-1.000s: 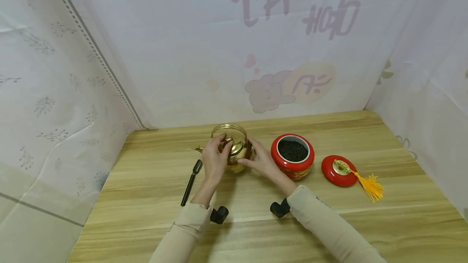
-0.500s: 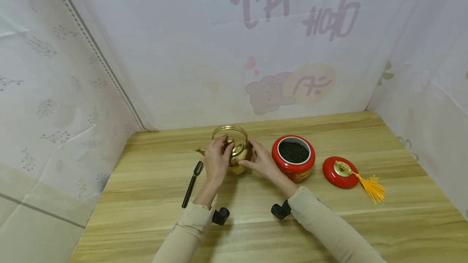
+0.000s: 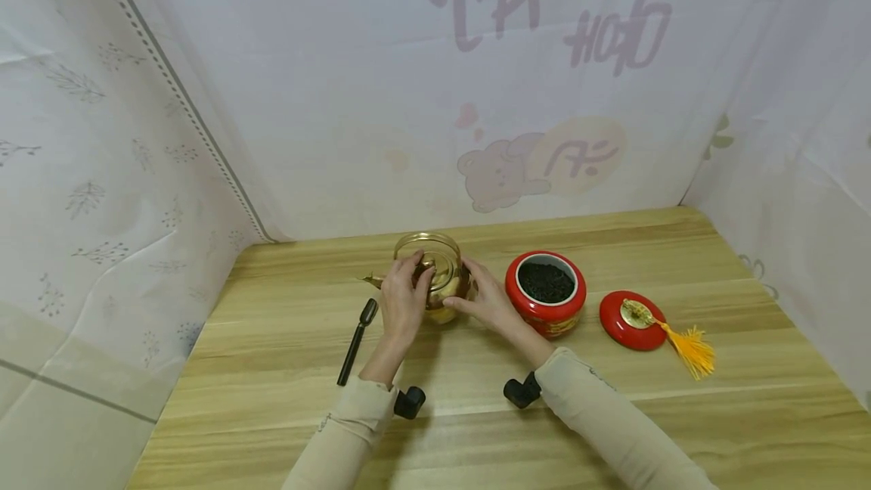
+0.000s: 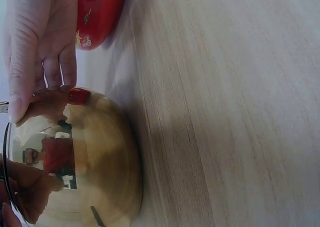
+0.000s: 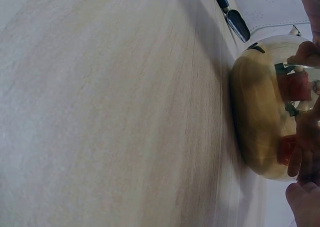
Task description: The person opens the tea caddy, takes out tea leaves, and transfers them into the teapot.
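A shiny gold teapot (image 3: 442, 314) with a tall looped handle stands on the table, its spout pointing left. My left hand (image 3: 400, 307) pinches the knob of the lid (image 3: 445, 269), which sits on the pot's top. Against the pot's right side, my right hand (image 3: 491, 302) holds the body, thumb at the front and fingers reaching round the side. In the left wrist view its thumb lies near the rim of the teapot (image 4: 100, 152). The right wrist view has the teapot (image 5: 255, 107) at its right edge, with both hands partly cut off.
Right of the teapot stands a red jar (image 3: 537, 310) filled with dark loose tea (image 3: 547, 282). Its red lid (image 3: 631, 335) with a yellow tassel (image 3: 692, 350) lies farther right. A dark tea scoop (image 3: 355, 342) lies left of the left hand. Patterned cloth walls enclose the table (image 3: 469, 445).
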Demonstrator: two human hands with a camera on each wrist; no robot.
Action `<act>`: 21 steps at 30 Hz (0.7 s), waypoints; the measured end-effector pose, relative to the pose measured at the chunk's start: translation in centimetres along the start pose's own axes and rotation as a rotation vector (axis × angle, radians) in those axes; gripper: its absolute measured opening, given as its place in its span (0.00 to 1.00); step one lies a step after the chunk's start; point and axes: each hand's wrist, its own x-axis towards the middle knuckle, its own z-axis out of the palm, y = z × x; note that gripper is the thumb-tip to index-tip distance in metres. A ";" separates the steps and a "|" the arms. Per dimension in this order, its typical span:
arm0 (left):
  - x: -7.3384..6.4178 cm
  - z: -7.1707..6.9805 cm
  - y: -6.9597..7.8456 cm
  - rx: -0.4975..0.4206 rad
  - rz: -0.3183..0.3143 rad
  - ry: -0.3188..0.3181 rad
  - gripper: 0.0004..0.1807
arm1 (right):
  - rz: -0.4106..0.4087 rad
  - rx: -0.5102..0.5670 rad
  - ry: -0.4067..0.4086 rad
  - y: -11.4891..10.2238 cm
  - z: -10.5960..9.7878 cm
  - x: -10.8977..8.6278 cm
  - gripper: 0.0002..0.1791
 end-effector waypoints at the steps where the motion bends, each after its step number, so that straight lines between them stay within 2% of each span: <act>1: 0.0 0.0 0.0 -0.001 0.001 -0.002 0.17 | 0.005 0.001 0.001 0.0 0.0 0.0 0.45; 9: -0.1 0.1 -0.1 -0.001 -0.007 -0.018 0.17 | 0.009 0.004 0.002 0.1 0.1 -0.1 0.46; 17: -0.2 0.2 -0.2 -0.011 0.031 0.022 0.17 | 0.011 0.009 -0.012 0.0 -0.1 -0.2 0.46; 21: -0.2 0.4 -0.4 -0.010 0.024 0.019 0.17 | 0.017 0.006 -0.016 0.0 -0.1 -0.1 0.46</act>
